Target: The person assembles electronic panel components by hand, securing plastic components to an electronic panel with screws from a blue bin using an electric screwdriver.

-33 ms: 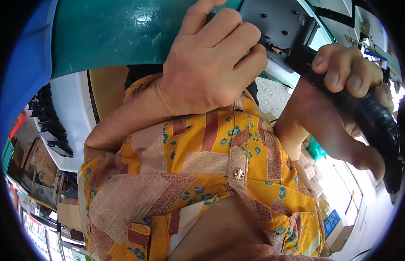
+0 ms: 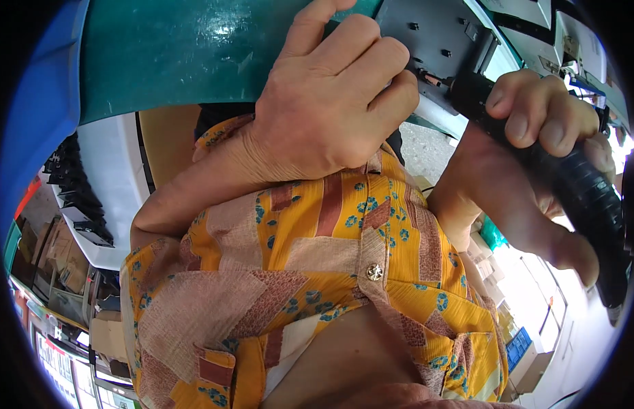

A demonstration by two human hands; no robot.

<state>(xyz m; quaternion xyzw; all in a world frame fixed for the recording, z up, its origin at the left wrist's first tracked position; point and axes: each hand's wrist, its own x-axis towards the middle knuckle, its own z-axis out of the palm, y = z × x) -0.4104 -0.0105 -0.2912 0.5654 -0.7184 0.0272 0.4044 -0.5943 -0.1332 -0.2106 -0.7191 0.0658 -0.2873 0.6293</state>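
Observation:
My right hand (image 2: 535, 143) is wrapped round a black power screwdriver (image 2: 572, 180), a thick cylinder with what looks like tape round its body. Its narrow bit (image 2: 436, 80) points left over a dark grey plastic panel (image 2: 429, 44) with several small raised posts; whether the tip touches cannot be told. Left of the bit, my left hand (image 2: 337, 95) is closed, back of the hand up, fingers curled toward the panel's near edge. Its fingertips are hidden, so anything in them cannot be seen.
A green work surface (image 2: 167, 61) lies under the panel, with a blue bin or sheet (image 2: 44, 88) at its left. Further left, a white tray (image 2: 116, 184) stands beside several black parts (image 2: 75, 194). Cardboard boxes (image 2: 109, 334) sit at lower left.
My right hand and the screwdriver have shifted very slightly, with the tool's rear end a little lower. My left hand stays where it was.

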